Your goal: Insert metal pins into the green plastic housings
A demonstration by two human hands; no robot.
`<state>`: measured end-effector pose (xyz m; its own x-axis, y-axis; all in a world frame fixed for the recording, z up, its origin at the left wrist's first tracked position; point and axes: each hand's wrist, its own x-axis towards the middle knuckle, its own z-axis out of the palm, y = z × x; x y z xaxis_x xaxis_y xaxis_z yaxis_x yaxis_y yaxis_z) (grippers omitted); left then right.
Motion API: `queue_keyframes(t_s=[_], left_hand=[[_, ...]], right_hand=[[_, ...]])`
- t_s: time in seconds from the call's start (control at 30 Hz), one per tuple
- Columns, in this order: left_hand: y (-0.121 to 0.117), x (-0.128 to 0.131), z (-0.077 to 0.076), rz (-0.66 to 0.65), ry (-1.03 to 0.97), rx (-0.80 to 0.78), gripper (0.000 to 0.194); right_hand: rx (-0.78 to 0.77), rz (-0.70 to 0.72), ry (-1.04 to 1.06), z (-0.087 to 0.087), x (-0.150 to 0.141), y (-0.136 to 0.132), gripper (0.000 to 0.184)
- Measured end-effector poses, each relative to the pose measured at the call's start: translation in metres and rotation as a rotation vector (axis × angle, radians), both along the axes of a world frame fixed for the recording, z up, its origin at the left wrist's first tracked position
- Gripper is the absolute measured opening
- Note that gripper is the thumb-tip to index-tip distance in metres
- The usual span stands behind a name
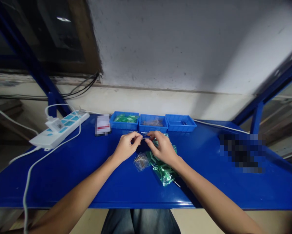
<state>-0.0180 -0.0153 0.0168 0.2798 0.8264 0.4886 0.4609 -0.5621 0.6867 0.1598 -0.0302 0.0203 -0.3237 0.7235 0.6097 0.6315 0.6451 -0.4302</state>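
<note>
My left hand (128, 145) and my right hand (162, 147) meet above the middle of the blue table, both closed in a pinch. Between their fingertips runs a small, thin, shiny rod (145, 138), its exact kind too small to make out. Beneath my right hand lie green plastic packets (163, 172), partly covered by it, with a thin white stick (176, 184) poking out at their near end. Just left of them rests a small clear bag (141, 161) with brownish metal pieces inside. More thin rods (144, 132) show just behind my fingers.
Along the back stand three blue bins: one with green packets (125, 118), one with clear-bagged pieces (152, 123), one with a few small dark items (184, 123). A white power strip (59, 128) with cables occupies the left. A blurred dark object (242, 152) lies right.
</note>
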Motion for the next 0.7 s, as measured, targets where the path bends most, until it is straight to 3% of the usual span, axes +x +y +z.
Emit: queue_keyframes(t_s=[0.13, 0.47, 0.7], left_hand=[[0.0000, -0.0007, 0.0010, 0.006, 0.022, 0.010, 0.027], [-0.0027, -0.0002, 0.0011, -0.023, -0.014, -0.021, 0.015], [-0.0011, -0.0019, 0.0014, -0.007, 0.010, -0.019, 0.030]], right_hand=[[0.028, 0.035, -0.040, 0.0013, -0.0002, -0.0010, 0.010], [0.026, -0.023, -0.021, 0.0010, 0.0016, 0.0010, 0.016], [0.044, 0.025, -0.013, -0.0001, 0.0010, -0.0006, 0.013]])
